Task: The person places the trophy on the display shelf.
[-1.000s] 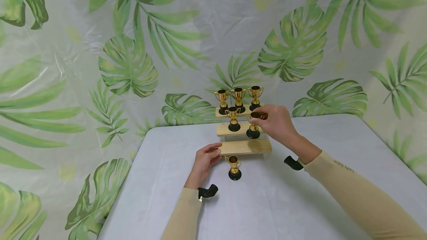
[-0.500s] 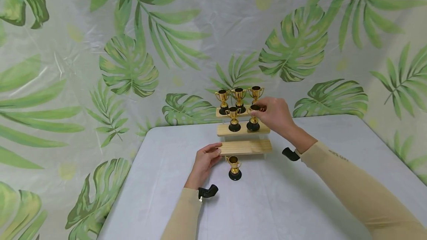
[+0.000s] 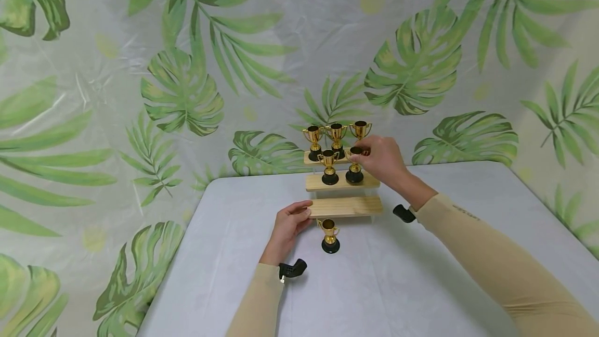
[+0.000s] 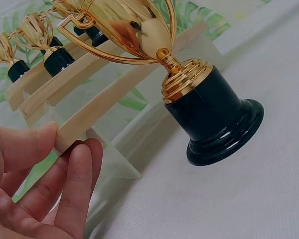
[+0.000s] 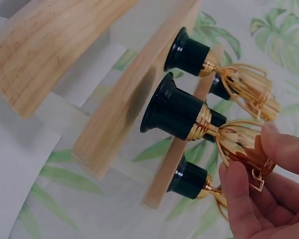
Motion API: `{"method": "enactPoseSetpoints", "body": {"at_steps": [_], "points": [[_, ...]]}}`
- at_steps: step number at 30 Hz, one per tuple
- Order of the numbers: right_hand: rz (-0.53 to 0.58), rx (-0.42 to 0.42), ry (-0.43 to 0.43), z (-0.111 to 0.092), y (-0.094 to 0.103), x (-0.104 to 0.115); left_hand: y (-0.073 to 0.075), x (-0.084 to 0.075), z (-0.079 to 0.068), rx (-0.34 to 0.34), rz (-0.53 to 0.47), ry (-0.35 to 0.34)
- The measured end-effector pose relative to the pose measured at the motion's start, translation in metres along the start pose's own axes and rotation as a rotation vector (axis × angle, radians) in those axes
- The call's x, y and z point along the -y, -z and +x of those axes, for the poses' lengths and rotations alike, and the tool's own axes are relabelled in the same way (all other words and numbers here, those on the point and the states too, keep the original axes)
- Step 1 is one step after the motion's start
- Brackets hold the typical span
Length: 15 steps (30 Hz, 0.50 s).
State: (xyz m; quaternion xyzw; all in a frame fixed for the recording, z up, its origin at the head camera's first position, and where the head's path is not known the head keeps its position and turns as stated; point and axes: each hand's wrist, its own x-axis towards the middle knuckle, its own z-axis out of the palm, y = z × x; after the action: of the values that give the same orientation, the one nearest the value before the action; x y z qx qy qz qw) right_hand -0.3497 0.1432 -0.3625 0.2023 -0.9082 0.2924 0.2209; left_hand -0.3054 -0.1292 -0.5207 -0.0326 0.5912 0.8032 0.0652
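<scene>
My right hand [image 3: 381,157] pinches a small gold trophy cup [image 5: 239,142] with a black base by its cup. That trophy is over the right part of the middle step of a wooden three-step display stand [image 3: 346,206]; whether its base touches the board I cannot tell. Beside it on the same step stands another trophy [image 3: 329,170]. With thumb and fingers, my left hand [image 3: 287,225] grips the left end of the lowest board [image 4: 84,124]. One more trophy [image 3: 330,238] stands upright on the table in front of the stand.
On the top step are three trophies, a left one [image 3: 314,142], a middle one [image 3: 337,139] and a right one [image 3: 360,130] partly behind my right hand. A white cloth covers the table [image 3: 234,233]. Behind it hangs a leaf-patterned sheet [image 3: 290,77].
My right hand has raised the trophy slightly and carried it back over the middle step, with little motion in the last half second. The left hand keeps its grip on the board.
</scene>
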Motion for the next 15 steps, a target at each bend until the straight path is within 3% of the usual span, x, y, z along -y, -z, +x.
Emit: {"method": "enactPoseSetpoints", "body": {"at_steps": [15], "points": [[-0.018, 0.043, 0.000, 0.0014, -0.0099, -0.0051, 0.0001, -0.0001, 0.0005, -0.010, 0.005, 0.006]]}}
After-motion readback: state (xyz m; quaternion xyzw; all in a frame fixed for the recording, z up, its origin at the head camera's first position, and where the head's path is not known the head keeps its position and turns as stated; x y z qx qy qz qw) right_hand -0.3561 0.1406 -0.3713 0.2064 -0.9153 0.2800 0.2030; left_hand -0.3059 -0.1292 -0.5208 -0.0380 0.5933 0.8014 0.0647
